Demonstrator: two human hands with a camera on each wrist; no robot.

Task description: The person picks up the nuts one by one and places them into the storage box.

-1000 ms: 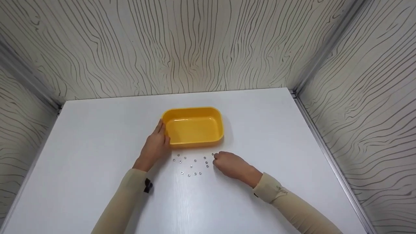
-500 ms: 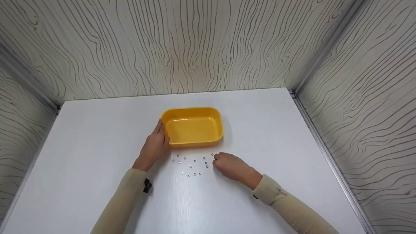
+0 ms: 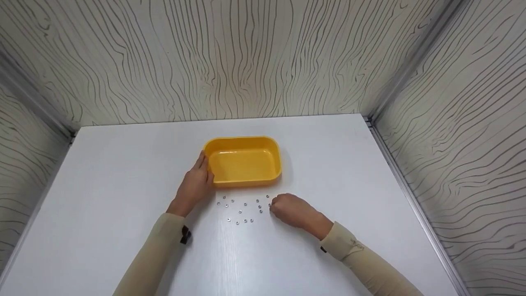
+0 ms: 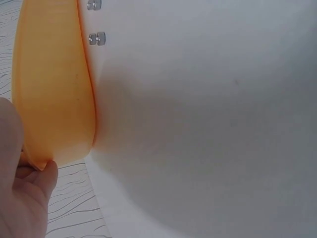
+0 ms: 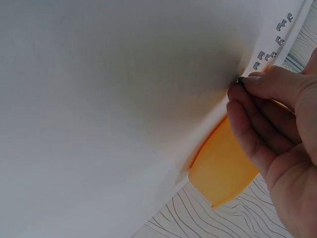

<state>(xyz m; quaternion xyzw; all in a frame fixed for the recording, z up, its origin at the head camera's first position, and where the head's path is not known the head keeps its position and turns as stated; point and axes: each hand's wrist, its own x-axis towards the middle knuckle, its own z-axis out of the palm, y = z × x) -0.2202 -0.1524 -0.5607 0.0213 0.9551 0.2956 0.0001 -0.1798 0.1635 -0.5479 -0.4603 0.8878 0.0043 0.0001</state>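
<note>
My left hand (image 3: 194, 183) holds the left end of a yellow plastic bin (image 3: 248, 182). In the left wrist view the thumb and fingers grip the bin's rim. Several small metal nuts (image 3: 245, 204) lie scattered on the white table in front of the bin. At the right side of these nuts, my right hand (image 3: 292, 210) is low over the table, fingers curled. Between its thumb and index fingertip it pinches one small nut (image 5: 240, 80), which looks dark in the right wrist view and is partly hidden by the fingers.
The white table (image 3: 123, 164) is bounded by a wood-grain patterned back wall (image 3: 230, 61) and a similar right wall (image 3: 464, 123). A metal rail (image 3: 411, 197) runs along the table's right edge.
A nut now shows at my right fingertips, where the fingers covered that spot before. The right fingers have shifted very slightly. The left hand and the bin stay in place.
</note>
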